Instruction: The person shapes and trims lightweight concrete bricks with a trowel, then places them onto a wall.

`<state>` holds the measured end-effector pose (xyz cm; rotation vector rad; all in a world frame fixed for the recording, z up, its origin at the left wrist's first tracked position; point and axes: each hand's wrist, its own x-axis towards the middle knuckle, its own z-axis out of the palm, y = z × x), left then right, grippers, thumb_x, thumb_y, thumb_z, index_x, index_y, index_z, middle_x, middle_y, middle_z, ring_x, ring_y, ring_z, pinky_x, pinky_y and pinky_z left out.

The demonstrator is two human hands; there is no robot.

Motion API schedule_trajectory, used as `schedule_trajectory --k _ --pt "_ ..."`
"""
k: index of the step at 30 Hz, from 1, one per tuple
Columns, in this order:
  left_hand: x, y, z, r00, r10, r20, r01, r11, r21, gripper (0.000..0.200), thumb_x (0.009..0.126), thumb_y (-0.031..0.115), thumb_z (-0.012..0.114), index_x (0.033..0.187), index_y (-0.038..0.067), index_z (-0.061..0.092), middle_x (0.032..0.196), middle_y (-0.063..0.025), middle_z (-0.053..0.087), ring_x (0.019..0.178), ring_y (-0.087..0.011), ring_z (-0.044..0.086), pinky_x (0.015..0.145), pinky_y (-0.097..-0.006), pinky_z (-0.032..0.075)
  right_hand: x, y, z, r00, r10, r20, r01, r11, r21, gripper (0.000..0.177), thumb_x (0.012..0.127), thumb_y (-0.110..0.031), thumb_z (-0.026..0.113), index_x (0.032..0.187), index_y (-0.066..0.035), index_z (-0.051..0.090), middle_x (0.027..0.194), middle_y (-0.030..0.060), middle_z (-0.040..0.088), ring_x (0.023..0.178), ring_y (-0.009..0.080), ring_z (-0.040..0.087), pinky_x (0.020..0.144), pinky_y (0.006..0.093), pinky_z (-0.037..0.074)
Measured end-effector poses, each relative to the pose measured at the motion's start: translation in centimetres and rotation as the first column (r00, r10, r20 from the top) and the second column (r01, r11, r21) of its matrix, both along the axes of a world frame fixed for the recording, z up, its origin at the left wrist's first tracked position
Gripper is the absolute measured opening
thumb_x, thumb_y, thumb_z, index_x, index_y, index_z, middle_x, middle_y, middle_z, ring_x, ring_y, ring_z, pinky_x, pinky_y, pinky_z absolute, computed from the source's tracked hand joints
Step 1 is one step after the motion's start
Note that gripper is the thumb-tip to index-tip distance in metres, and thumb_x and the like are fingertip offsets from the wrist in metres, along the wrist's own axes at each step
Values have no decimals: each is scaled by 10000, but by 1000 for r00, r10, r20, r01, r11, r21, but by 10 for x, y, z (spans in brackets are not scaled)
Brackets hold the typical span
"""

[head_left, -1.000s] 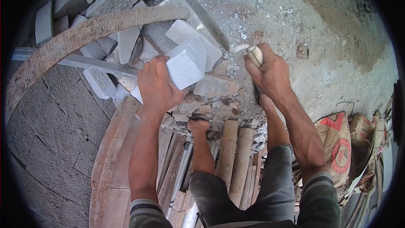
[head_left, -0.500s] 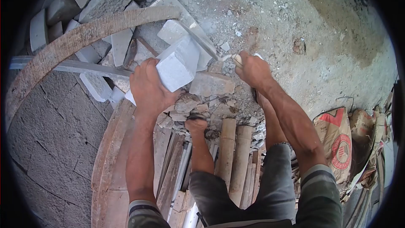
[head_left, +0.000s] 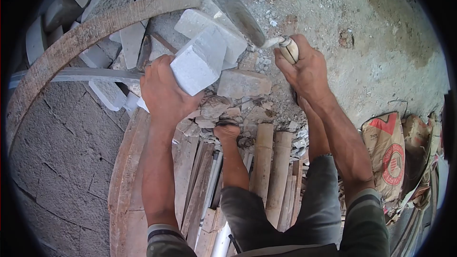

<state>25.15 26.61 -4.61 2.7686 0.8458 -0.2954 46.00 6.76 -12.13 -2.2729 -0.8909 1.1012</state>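
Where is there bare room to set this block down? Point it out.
The widest patch is the ground right of the right hand, bordered below by the paper sack; small chips litter it nearer the blade. It is crowded around the held block: more blocks heaped beyond the left hand, rubble and bamboo poles below.

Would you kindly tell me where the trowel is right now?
In the head view, the trowel is at upper centre, its handle in the right hand and its blade slanting up-left beyond the block in the left hand.
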Motion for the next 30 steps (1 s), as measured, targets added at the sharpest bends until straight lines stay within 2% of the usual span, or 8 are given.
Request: schedule_trajectory --k 4,10,12,14,20,22,24,30 --pt "-1 -1 0 999 -3 -54 3 1000 -3 846 507 246 835 1238 -7 493 1179 -208 581 1092 -389 574 940 -488 433 -8 -2 -34 957 283 -66 -290 932 -216 289 846 -238 701 1005 -38 566 790 187 695 716 378 687 637 467 543" --pt "7 4 1 1000 -9 -15 9 1000 1 835 480 284 852 1190 -10 525 1140 -167 586 1025 -366 559 870 -475 423 -11 20 15 958 -274 85 241 929 279 244 872 -235 684 980 -53 563 742 165 676 654 355 680 618 436 546" --pt "5 4 0 1000 -7 -29 7 1000 6 837 480 284 855 1191 -10 525 1140 -168 586 1027 -367 560 875 -473 425 -18 8 -26 984 -175 -25 177 963 204 267 878 -250 691 976 -38 560 790 170 690 667 362 687 608 427 556" --pt "5 3 2 999 -20 -47 20 1000 0 839 480 284 857 1192 -10 525 1140 -168 586 1029 -368 561 881 -472 426 -8 14 -37 949 315 -5 -305 914 -267 284 886 -268 698 972 -35 560 825 177 696 665 364 692 575 410 559" --pt "-4 0 -3 1000 -2 16 3 1000 -21 842 483 293 863 1195 -8 528 1120 -168 593 1012 -371 573 867 -469 428 -14 7 -18 992 -127 2 126 988 89 271 862 -232 676 1010 -28 575 822 194 697 810 395 696 722 497 547" --pt "-2 -1 -2 1000 -28 8 28 1000 13 845 480 297 863 1193 -9 528 1109 -167 595 997 -372 575 854 -473 433 -8 12 -44 938 348 4 -338 914 -225 270 882 -264 672 1009 -50 566 775 174 691 729 378 696 645 472 545" --pt "2 3 -3 999 -37 16 37 999 10 842 485 302 863 1191 -10 529 1105 -167 595 994 -372 576 849 -474 435 8 17 -38 932 363 18 -346 901 -264 274 881 -272 669 1008 -52 566 779 176 692 731 378 695 646 471 545" --pt "-4 3 -1 999 -33 29 33 999 -2 831 492 309 864 1184 -10 533 1099 -166 599 991 -372 578 844 -477 438 -15 10 -28 999 -32 -29 34 997 64 271 861 -248 667 1005 -35 583 832 202 698 809 394 695 707 494 549"
